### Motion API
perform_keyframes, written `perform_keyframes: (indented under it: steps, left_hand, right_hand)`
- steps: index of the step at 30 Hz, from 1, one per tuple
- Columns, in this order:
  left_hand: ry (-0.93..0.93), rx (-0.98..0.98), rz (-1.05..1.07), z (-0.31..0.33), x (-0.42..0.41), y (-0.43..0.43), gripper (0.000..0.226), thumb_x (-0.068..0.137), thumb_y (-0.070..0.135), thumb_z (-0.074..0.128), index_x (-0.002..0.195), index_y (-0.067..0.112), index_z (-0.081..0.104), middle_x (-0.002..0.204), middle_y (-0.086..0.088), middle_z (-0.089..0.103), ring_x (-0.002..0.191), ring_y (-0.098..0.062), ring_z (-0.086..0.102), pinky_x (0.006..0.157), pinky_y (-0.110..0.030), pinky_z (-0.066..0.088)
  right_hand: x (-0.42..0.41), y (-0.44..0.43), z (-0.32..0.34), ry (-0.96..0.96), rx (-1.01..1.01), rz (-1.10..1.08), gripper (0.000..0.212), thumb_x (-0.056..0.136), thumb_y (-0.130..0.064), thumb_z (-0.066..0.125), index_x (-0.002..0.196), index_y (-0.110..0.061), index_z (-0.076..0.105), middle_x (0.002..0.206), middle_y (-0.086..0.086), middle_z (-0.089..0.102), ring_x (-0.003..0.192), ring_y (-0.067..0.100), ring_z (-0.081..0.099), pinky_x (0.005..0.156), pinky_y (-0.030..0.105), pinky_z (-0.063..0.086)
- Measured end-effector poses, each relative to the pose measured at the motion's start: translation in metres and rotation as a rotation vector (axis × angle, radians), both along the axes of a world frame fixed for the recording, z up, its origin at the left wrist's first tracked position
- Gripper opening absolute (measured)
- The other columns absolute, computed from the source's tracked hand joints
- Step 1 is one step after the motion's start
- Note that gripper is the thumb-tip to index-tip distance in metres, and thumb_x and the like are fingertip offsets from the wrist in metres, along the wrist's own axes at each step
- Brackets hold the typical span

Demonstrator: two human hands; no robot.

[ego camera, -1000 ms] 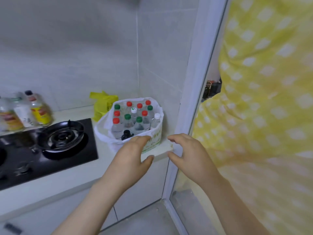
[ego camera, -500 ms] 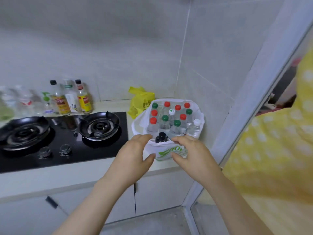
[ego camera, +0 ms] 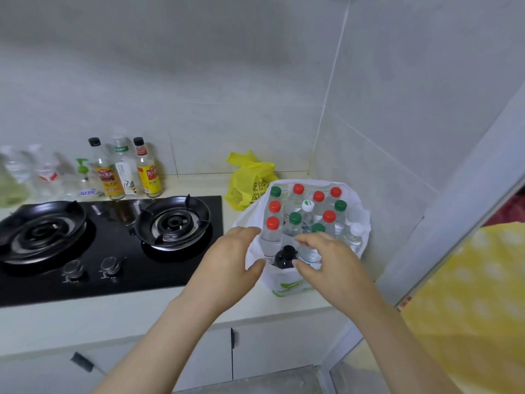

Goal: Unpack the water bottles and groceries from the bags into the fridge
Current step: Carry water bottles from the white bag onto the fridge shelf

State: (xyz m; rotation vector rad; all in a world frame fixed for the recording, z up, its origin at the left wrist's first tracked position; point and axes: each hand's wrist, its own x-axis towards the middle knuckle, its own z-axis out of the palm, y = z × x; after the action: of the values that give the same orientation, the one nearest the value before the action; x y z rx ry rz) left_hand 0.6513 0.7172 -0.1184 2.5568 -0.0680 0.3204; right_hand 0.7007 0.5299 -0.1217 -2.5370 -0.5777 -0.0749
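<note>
Left hand (ego camera: pixel 227 268): spread wide at the white bag (ego camera: pixel 287 285) rim.
Right hand (ego camera: pixel 329 260): fingers loosely curled over the dark bottle (ego camera: pixel 285 257).
Beside: yellow bag (ego camera: pixel 250 180), stove (ego camera: pixel 113 240).

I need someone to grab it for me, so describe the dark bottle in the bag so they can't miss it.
On the counter right of the gas stove stands a white bag packed with clear water bottles. The dark bottle sits at the near edge, between both hands. Its black cap and dark body stand out among red, green and white caps.

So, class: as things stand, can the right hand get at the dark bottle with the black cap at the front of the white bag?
Probably yes. The right hand is right beside the dark bottle, and the white bag is open on top.
</note>
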Motion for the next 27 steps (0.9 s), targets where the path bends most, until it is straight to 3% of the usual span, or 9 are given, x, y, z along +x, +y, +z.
perform_keyframes:
  steps: [4,11,15,21,27]
  left_hand:
    - [-0.009,0.004,0.028,-0.003,0.031,-0.013,0.051,0.089,0.029,0.06,0.137,0.024,0.043,0.132,0.005,0.05,0.117,-0.014,0.05,0.095,-0.021,0.037]
    - [0.011,-0.005,0.095,-0.009,0.087,-0.05,0.052,0.088,0.027,0.06,0.137,0.024,0.043,0.126,0.005,0.054,0.111,-0.011,0.052,0.09,-0.02,0.039]
    - [0.037,-0.023,0.146,-0.015,0.107,-0.061,0.058,0.088,0.028,0.06,0.142,0.025,0.038,0.125,0.005,0.054,0.112,-0.01,0.052,0.091,-0.019,0.038]
    - [0.064,0.001,0.187,-0.023,0.133,-0.066,0.057,0.089,0.029,0.06,0.142,0.024,0.039,0.127,0.003,0.054,0.114,-0.012,0.052,0.094,-0.023,0.039]
    - [0.098,0.032,0.19,-0.034,0.158,-0.063,0.051,0.088,0.032,0.06,0.136,0.027,0.044,0.12,0.006,0.055,0.098,-0.011,0.056,0.085,-0.024,0.043]
  right_hand:
    - [0.038,-0.012,-0.004,0.002,-0.006,0.029,0.043,0.088,-0.028,0.064,0.13,-0.024,0.057,0.127,-0.009,0.058,0.115,0.009,0.055,0.099,0.026,0.043]
    - [0.109,-0.039,-0.004,0.015,-0.004,0.113,0.043,0.087,-0.029,0.065,0.128,-0.026,0.058,0.123,-0.01,0.06,0.112,0.008,0.056,0.097,0.026,0.045]
    - [0.139,-0.048,-0.007,0.026,-0.021,0.159,0.042,0.088,-0.027,0.065,0.129,-0.026,0.057,0.127,-0.01,0.058,0.113,0.007,0.054,0.094,0.018,0.041]
    - [0.166,-0.053,-0.016,0.056,-0.027,0.184,0.044,0.089,-0.032,0.063,0.132,-0.029,0.054,0.135,-0.013,0.053,0.118,0.005,0.052,0.1,0.02,0.041]
    - [0.187,-0.052,-0.028,0.08,-0.029,0.157,0.044,0.089,-0.032,0.064,0.132,-0.03,0.054,0.136,-0.015,0.052,0.121,0.005,0.05,0.098,0.018,0.038]
